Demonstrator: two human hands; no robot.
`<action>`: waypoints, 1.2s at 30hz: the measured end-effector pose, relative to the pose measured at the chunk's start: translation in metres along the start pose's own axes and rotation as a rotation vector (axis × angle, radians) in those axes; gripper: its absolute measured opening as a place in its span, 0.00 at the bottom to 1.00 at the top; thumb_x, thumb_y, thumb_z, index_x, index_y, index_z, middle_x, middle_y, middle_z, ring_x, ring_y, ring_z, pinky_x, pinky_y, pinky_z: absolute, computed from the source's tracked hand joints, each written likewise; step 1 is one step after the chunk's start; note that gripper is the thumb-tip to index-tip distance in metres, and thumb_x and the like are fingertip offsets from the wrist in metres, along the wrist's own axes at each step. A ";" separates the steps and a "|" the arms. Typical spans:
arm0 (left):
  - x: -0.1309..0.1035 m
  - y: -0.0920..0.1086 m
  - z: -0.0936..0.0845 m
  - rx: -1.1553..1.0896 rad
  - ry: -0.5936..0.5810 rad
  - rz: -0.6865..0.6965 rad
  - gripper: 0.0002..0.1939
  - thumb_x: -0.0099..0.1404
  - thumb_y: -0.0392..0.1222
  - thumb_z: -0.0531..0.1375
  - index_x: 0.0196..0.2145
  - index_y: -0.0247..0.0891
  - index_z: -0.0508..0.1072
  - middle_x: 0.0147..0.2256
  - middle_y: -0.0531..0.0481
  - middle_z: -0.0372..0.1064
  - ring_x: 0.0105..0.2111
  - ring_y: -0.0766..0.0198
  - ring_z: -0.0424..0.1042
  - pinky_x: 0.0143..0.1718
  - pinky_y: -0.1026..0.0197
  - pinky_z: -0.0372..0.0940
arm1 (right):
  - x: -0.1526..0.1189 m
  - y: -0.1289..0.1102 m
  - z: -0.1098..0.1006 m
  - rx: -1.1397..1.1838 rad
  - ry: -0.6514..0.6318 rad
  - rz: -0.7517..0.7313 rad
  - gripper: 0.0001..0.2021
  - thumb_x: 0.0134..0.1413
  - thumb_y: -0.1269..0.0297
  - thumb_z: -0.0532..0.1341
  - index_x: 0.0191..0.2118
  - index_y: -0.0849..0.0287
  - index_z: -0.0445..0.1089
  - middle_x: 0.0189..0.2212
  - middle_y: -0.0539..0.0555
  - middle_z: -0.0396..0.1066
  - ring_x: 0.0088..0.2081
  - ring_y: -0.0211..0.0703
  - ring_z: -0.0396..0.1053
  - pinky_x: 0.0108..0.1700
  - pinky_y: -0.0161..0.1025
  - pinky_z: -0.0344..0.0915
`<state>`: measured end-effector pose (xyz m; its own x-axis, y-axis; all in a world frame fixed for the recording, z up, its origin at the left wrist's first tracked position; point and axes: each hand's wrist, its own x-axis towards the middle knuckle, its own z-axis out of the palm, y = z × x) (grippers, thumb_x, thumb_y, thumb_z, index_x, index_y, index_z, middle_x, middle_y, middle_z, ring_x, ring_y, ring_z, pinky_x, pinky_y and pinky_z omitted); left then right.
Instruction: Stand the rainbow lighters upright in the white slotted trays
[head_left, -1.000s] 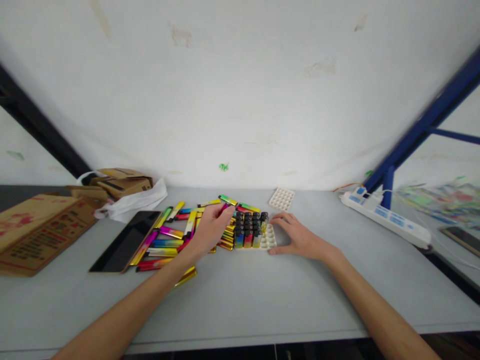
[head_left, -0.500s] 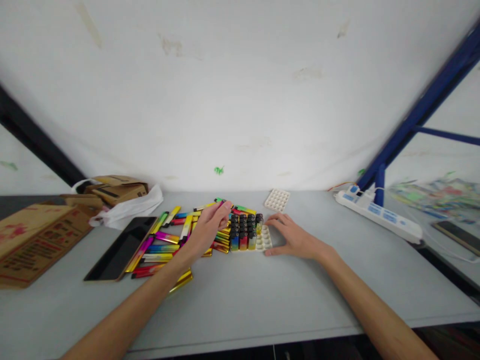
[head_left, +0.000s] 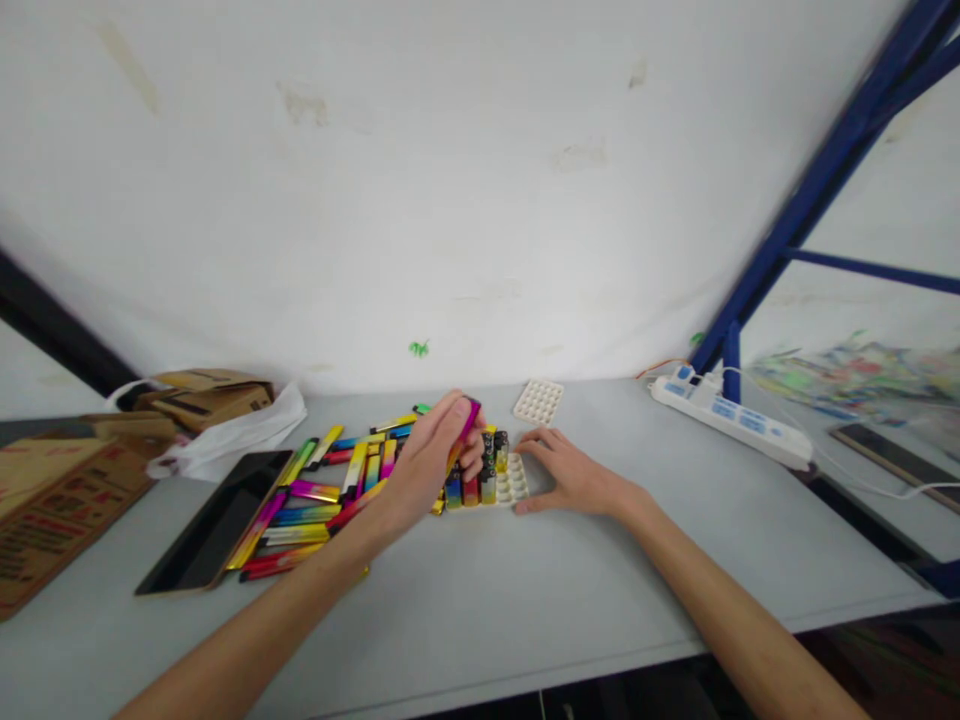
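Note:
My left hand [head_left: 442, 445] is closed around a purple lighter [head_left: 470, 418], held tilted above the left side of a white tray with round holes [head_left: 517, 485]. Lighters with black tops [head_left: 489, 465] stand upright in rows in that tray, partly hidden by the hand. At the tray's right side is my right hand [head_left: 574, 475], its thumb at the front corner and its fingers at the back, gripping the edge. Empty holes show along the tray's right part. A loose pile of colourful lighters [head_left: 307, 515] lies to the left, partly behind my left forearm.
A second white holed tray [head_left: 538, 401] lies near the wall. A dark flat tablet-like slab [head_left: 217, 525], cardboard boxes [head_left: 67, 500] and a white plastic bag [head_left: 232, 440] are at left. A white power strip [head_left: 731, 418] lies at right, with a phone [head_left: 896, 460] beyond it.
My left hand has moved right with the purple lighter, from over the pile to over the filled tray. My right hand keeps its place at the tray. The camera view has shifted slightly.

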<state>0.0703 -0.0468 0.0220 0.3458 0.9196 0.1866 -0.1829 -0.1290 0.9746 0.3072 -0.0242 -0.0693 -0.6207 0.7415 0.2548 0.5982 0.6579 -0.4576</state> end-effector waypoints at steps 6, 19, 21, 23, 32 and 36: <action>0.011 -0.010 0.000 0.460 -0.154 0.175 0.10 0.65 0.48 0.64 0.38 0.41 0.80 0.36 0.46 0.77 0.37 0.56 0.72 0.41 0.57 0.66 | 0.000 0.001 0.001 0.007 0.004 -0.010 0.38 0.48 0.42 0.72 0.61 0.54 0.63 0.55 0.61 0.64 0.57 0.58 0.61 0.62 0.57 0.61; 0.022 -0.039 -0.009 1.022 -0.189 0.319 0.02 0.62 0.41 0.66 0.33 0.43 0.80 0.35 0.46 0.78 0.42 0.51 0.71 0.48 0.51 0.61 | 0.000 0.003 0.002 0.001 0.023 -0.022 0.36 0.47 0.42 0.72 0.58 0.56 0.66 0.53 0.61 0.66 0.55 0.57 0.63 0.60 0.56 0.63; 0.024 -0.036 -0.006 1.014 -0.182 0.284 0.01 0.60 0.41 0.68 0.32 0.43 0.80 0.34 0.47 0.78 0.40 0.51 0.71 0.47 0.51 0.60 | 0.000 0.003 0.002 0.002 0.019 -0.020 0.36 0.47 0.42 0.72 0.58 0.56 0.66 0.53 0.61 0.66 0.55 0.57 0.63 0.59 0.56 0.63; 0.025 -0.035 -0.005 1.000 -0.177 0.268 0.02 0.58 0.41 0.69 0.31 0.43 0.81 0.33 0.47 0.79 0.39 0.50 0.71 0.45 0.51 0.60 | 0.000 0.003 0.001 -0.001 0.010 -0.015 0.36 0.47 0.42 0.72 0.58 0.56 0.66 0.53 0.61 0.66 0.55 0.57 0.63 0.59 0.56 0.63; 0.021 -0.037 -0.003 1.127 -0.145 0.295 0.04 0.61 0.44 0.68 0.32 0.42 0.81 0.33 0.45 0.77 0.42 0.48 0.70 0.46 0.49 0.60 | 0.000 0.001 0.000 -0.005 0.005 -0.014 0.35 0.48 0.42 0.71 0.56 0.57 0.66 0.53 0.61 0.65 0.55 0.57 0.63 0.59 0.55 0.63; 0.019 -0.042 -0.004 1.185 -0.096 0.368 0.06 0.64 0.45 0.65 0.33 0.41 0.80 0.37 0.45 0.72 0.44 0.50 0.68 0.50 0.47 0.60 | 0.001 0.000 0.000 -0.004 0.001 -0.010 0.35 0.47 0.41 0.71 0.55 0.57 0.66 0.53 0.60 0.65 0.55 0.56 0.63 0.60 0.55 0.63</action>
<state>0.0807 -0.0227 -0.0164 0.5253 0.7332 0.4318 0.6424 -0.6745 0.3639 0.3066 -0.0236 -0.0694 -0.6260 0.7350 0.2605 0.5940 0.6659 -0.4513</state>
